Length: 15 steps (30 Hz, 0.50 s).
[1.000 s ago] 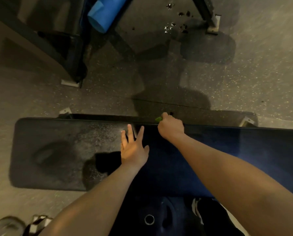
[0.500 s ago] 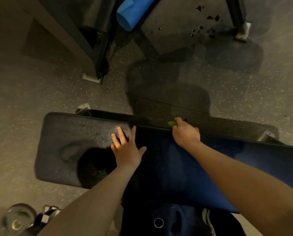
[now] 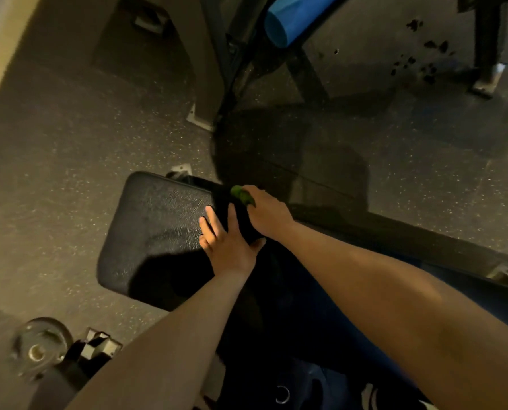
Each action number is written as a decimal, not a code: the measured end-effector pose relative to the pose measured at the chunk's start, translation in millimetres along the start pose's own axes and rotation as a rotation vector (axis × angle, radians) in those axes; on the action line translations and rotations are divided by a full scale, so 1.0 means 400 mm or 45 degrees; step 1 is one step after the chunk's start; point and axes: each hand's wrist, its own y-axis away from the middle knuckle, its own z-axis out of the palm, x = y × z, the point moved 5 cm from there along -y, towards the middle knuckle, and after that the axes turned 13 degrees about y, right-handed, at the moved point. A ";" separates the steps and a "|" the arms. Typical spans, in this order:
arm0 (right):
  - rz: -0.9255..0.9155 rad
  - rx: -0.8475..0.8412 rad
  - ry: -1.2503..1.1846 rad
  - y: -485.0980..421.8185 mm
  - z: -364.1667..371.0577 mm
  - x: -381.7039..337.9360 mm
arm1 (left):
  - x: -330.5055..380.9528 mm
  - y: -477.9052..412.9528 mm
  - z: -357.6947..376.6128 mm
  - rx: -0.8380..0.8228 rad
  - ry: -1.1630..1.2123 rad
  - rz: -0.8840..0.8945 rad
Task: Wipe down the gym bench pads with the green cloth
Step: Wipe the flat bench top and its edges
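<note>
Much of the bench pad (image 3: 158,220) looks unwiped; the right hand (image 3: 269,216) grips the green cloth (image 3: 240,194) at its far edge, the left hand (image 3: 227,244) rests flat on it

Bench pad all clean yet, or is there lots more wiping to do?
Not done yet. Nothing looks clearly finished: the part under the arms is in shadow. The right hand grips the green cloth at the far edge of the bench pad, and the left hand rests flat on top. The lit end looks speckled, so it probably needs wiping.
</note>
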 end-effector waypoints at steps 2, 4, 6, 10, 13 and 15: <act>-0.002 0.031 0.003 0.014 0.003 0.014 | -0.025 -0.017 -0.017 -0.007 0.052 -0.044; 0.141 0.097 0.070 0.029 -0.007 0.056 | -0.037 -0.017 -0.030 -0.022 0.074 -0.029; 0.315 0.123 0.146 0.035 -0.014 0.088 | -0.053 -0.020 -0.050 0.017 0.065 0.016; 0.299 0.096 0.111 -0.015 0.010 0.013 | -0.110 -0.056 -0.118 0.126 0.054 0.058; 0.142 0.116 0.062 -0.081 0.038 -0.115 | -0.183 -0.107 -0.173 0.140 0.181 -0.129; 0.085 0.104 0.072 -0.119 0.046 -0.186 | -0.206 -0.124 -0.194 0.112 0.234 -0.180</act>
